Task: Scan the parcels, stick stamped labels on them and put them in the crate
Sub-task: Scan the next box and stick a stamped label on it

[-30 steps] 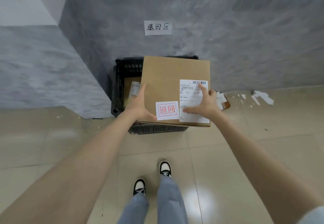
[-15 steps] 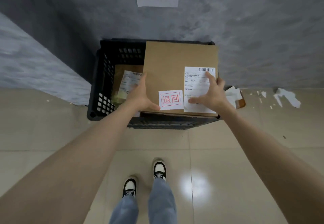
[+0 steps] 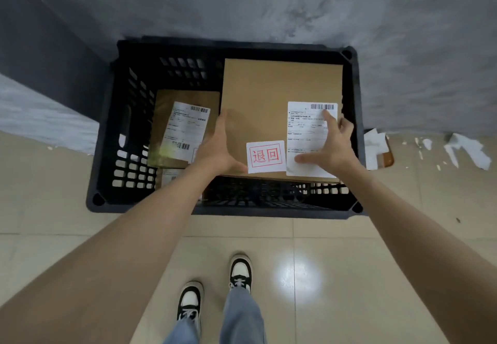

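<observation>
Left hand and right hand grip the brown parcel with red-stamped label

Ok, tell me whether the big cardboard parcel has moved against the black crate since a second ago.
Yes. The parcel has dropped down inside the crate: it covered the near rim before, and now that rim shows in front of it.
</observation>
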A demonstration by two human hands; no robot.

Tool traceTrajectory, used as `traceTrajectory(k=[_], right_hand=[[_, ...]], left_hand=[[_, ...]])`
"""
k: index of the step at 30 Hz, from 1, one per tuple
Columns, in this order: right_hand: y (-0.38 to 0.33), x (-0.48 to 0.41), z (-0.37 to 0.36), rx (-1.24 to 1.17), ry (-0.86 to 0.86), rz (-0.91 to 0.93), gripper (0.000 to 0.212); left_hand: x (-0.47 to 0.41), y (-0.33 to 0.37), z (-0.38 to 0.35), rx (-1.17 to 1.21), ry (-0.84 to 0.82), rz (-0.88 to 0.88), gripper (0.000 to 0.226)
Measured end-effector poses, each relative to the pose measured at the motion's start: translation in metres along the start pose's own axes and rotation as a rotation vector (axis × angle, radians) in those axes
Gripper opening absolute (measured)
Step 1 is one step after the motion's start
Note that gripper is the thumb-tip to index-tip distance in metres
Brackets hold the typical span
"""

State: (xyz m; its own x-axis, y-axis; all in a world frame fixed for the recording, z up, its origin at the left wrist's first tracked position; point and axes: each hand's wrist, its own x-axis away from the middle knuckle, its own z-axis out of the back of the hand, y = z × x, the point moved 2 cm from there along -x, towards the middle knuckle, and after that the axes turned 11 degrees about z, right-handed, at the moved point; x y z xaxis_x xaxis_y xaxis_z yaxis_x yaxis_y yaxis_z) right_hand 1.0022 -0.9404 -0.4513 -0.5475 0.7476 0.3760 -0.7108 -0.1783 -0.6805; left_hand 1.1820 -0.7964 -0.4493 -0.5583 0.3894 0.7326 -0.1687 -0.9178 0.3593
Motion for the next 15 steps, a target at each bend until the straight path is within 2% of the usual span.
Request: traceTrajectory(k=[6,15], right_hand=[[0.024,-0.031,-0.028,0.129,-0.005,-0.004,0.117],[0.050,-0.056,-0.058,0.141,-0.061,-0.054,0.119]], left_hand=[[-0.037,-0.012,-0.023,0.000,-0.010,0.036,0.131],[-0.076,-0.021,-0.050,-0.056,-0.012,0.061,0.130]])
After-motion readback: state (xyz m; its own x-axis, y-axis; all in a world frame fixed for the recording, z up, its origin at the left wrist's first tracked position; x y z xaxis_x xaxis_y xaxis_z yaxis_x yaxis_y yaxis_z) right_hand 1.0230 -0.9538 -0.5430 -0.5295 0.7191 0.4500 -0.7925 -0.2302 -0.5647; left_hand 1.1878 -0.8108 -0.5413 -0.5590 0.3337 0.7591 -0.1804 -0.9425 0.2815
